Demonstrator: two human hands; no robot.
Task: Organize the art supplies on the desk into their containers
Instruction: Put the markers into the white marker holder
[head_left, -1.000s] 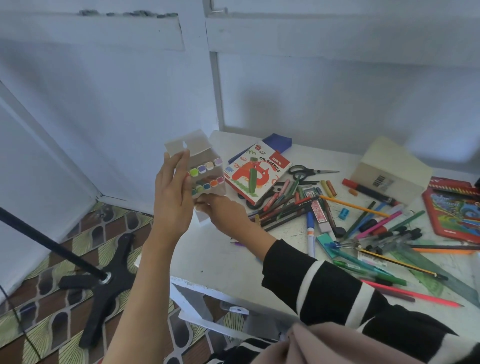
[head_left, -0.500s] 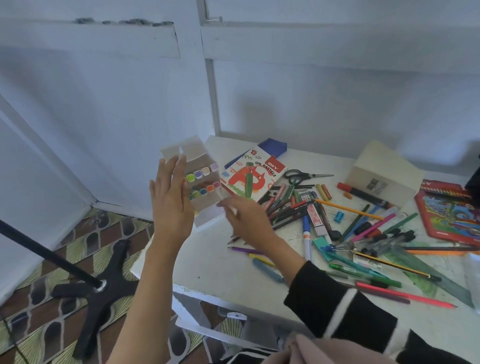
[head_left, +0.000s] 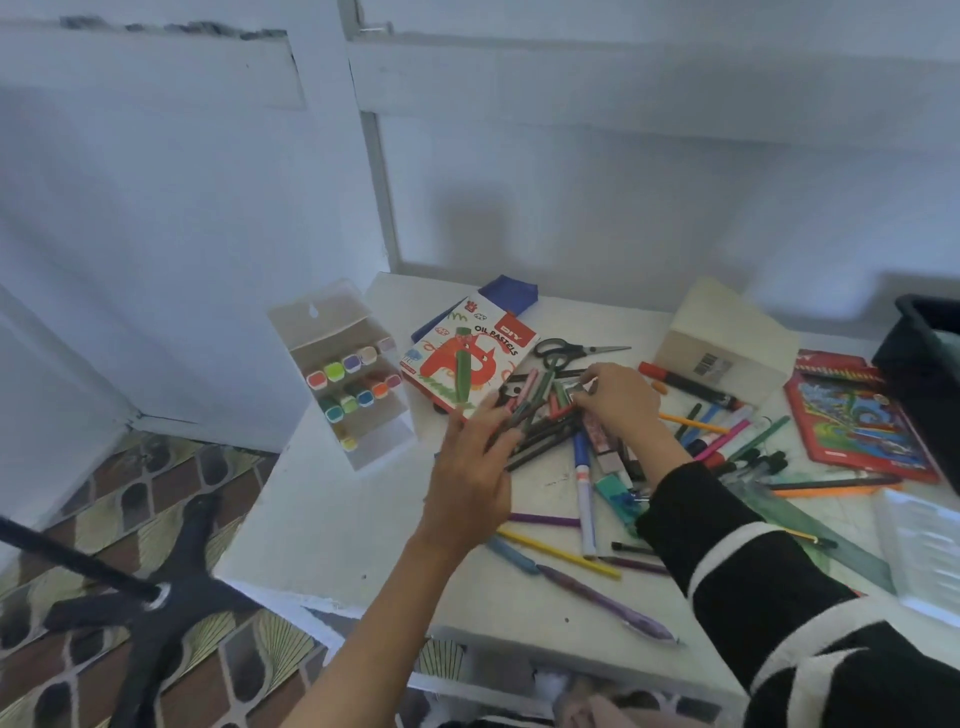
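Scissors (head_left: 574, 350) and pastel box (head_left: 467, 358) border marker pile (head_left: 543, 439).

Widest bare run of the white desk top (head_left: 332, 519) is found left of centre, between the upright clear plastic marker case (head_left: 343, 374) and the front edge. A narrower bare strip is noted along the wall, between the black-handled scissors (head_left: 558, 347) and the cream cardboard box (head_left: 727, 338).

Centre is blocked by a heap of dark pens and markers (head_left: 540, 441), with the left hand (head_left: 472, 467) and right hand (head_left: 618, 400) laid over it.

Lower centre is crossed by a yellow pencil (head_left: 558, 554) and a purple pen (head_left: 608, 603).

Right side is closed off by a red pencil tin (head_left: 852, 415), a black bin (head_left: 924, 364) and a clear ribbed tray (head_left: 919, 551).
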